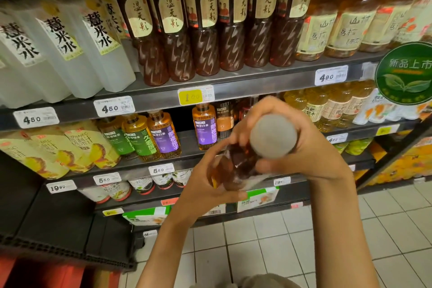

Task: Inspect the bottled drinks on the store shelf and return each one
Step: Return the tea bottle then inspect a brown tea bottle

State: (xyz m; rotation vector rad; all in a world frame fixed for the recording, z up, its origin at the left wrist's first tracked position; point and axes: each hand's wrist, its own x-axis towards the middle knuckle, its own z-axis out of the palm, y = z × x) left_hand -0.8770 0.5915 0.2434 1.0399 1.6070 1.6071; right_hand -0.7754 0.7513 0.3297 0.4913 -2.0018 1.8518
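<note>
I hold a bottle of reddish-brown drink [240, 166] with a grey cap [273, 136] in front of the shelves, cap end toward the camera. My left hand [205, 177] grips its lower body from the left and below. My right hand [304, 142] wraps around its upper part just under the cap. Most of the label is hidden by my fingers. On the shelf [233, 82] above stands a row of similar dark brown bottles [210, 30] with cream labels.
White bottles [58, 49] stand at upper left, amber tea bottles [346, 18] at upper right. Green- and purple-labelled bottles [149, 135] fill the middle shelf, with a gap [184, 124] beside them. A round green sign [405, 72] juts out at right. Tiled floor [304, 241] lies below.
</note>
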